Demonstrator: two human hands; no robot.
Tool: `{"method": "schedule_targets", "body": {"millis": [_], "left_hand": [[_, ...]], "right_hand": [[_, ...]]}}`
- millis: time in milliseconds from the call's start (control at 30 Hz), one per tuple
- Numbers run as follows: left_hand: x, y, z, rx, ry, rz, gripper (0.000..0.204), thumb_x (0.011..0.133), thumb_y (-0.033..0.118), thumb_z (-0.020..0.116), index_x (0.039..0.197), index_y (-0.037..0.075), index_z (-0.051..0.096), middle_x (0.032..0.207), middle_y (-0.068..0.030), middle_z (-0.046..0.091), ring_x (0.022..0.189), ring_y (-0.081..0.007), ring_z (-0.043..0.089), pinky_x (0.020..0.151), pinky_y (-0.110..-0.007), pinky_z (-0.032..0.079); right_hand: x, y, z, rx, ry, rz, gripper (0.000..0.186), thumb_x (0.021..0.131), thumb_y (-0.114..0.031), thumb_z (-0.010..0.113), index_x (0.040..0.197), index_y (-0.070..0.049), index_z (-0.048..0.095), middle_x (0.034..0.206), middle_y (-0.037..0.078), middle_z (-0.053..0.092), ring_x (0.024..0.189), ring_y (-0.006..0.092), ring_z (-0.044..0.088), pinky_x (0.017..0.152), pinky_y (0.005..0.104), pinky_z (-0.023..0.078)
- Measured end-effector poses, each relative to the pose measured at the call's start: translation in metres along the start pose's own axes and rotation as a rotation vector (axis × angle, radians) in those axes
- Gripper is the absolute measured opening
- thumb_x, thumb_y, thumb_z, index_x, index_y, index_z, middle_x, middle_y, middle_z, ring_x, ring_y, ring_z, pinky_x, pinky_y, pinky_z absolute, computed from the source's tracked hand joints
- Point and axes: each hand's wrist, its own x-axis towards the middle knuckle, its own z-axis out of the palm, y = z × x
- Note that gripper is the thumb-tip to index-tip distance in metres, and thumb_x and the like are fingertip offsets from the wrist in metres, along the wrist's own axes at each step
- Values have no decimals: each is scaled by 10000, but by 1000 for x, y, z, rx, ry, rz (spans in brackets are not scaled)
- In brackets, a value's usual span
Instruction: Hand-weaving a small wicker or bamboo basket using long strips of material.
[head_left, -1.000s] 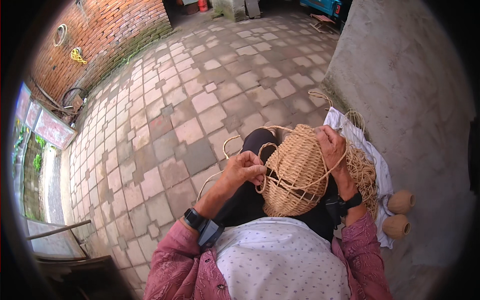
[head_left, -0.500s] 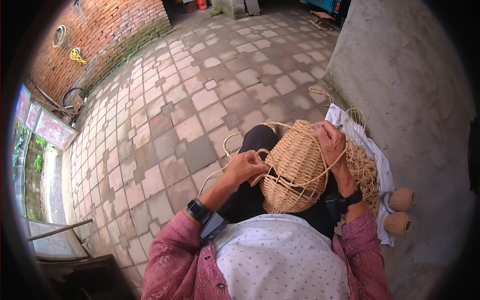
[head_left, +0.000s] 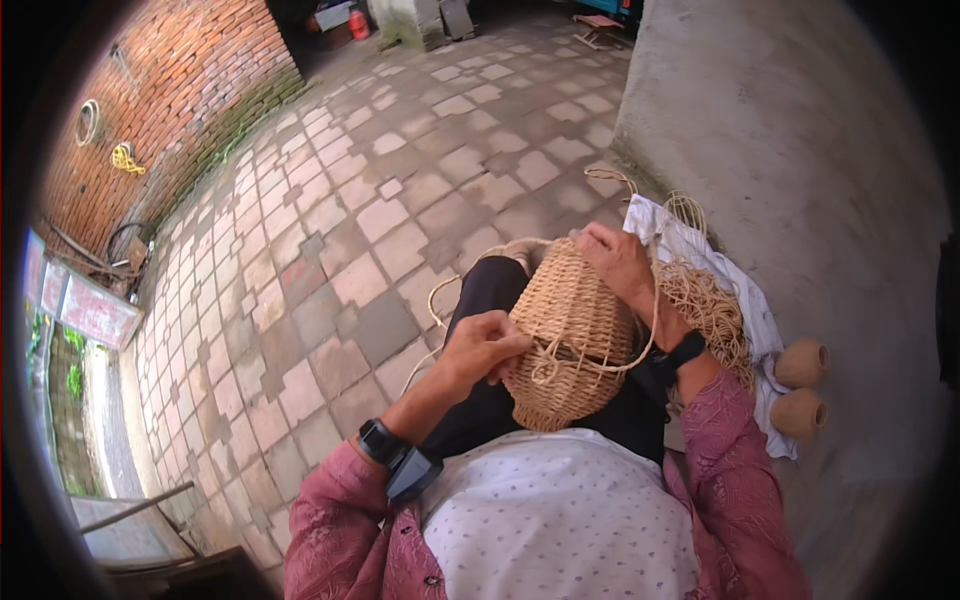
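A woven tan straw basket (head_left: 565, 315) lies on my lap, with an open band across its lower part and a small loop of cord hanging there. My left hand (head_left: 490, 348) pinches at the basket's left side by that band; the fingertips are partly hidden. My right hand (head_left: 610, 262) grips the top of the basket, fingers bent over it. A cord (head_left: 652, 330) hangs from near my right hand in a loop down across the basket, and more cord trails to the left over my dark-trousered leg (head_left: 470, 300).
A heap of tan cord (head_left: 700, 315) lies on white cloth (head_left: 745, 295) at my right, beside two round brown pots (head_left: 801, 364) against a concrete wall (head_left: 760, 140). Pavers (head_left: 350, 250) cover the yard; a brick wall (head_left: 165, 100) and leaning panels (head_left: 85, 295) stand left.
My right hand has moved up and leftward onto the basket's top. My left hand has shifted slightly down and left, and the loop now hangs on the basket's front. The view has swung slightly.
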Motion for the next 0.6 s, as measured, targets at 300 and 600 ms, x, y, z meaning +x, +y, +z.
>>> {"method": "schedule_targets", "body": {"millis": [300,600], "left_hand": [[18,-163,-146,672,766,66,218,876,235,573,939,34,628,685,-207,655,683,-364,676,645,-469,511],[-54,-212,-262,332,623,-417,768,829,700,587,1022,-40,658,656,-78,621,440,-111,464,402,-255,352]], "right_hand": [[-3,6,7,-28,34,-2,332,917,-348,613,850,-24,646,708,165,627,656,327,626,616,396,468],[-5,16,0,10,36,2,312,921,-326,618,882,-19,656,690,144,620,630,246,607,615,354,468]]}}
